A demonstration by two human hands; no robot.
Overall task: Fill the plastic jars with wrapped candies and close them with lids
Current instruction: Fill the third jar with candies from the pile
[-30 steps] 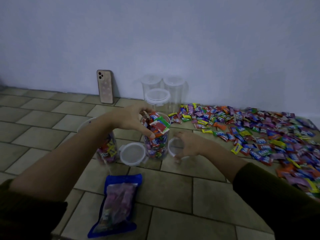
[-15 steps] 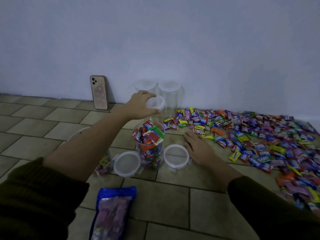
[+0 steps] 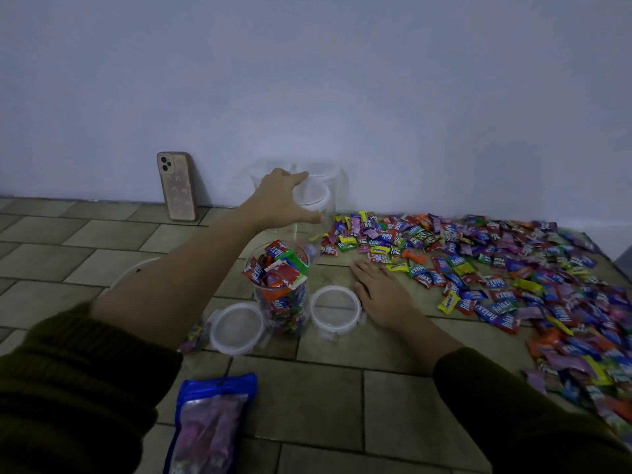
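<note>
**Head view: left hand on the empty jar, right hand flat on the floor**

Head camera, dim light, tiled floor (image 3: 393, 340) carrying everything.

- Left hand (image 3: 277, 200): arm is stretched toward the far edge of the floor, where it meets the wall. Its fingers (image 3: 297, 176) curl over the far side of the lidded top of the empty jar (image 3: 313, 203), with the thumb on the near side. The jar is upright. Cannot tell whether its base sits on the floor.
- Right hand (image 3: 379, 295): palm down on the floor, fingers straight and a little spread, holding nothing. It lies just beside the second lid (image 3: 337, 309), with its fingertips near the closest of the loose candies (image 3: 478, 268).
- Filled jar (image 3: 280, 289): upright and uncovered, with wrapped candies heaped above the rim. It stands between the first lid (image 3: 236, 328) and the second lid, both lying flat and close against it.
- Loose candies: spread in a wide band from the empty jar along the wall to the right edge of the floor.
- Two more clear jars (image 3: 321, 171), lids on, stand against the wall behind the empty jar.
- Half-hidden jar (image 3: 133, 273): behind the left forearm, only part of the rim and a few candies showing.
- Phone (image 3: 177, 186): leans upright against the wall, well apart from the jars toward the left edge.
- Blue bag (image 3: 212, 422): lies flat at the near edge, between the dark sleeves.
</note>
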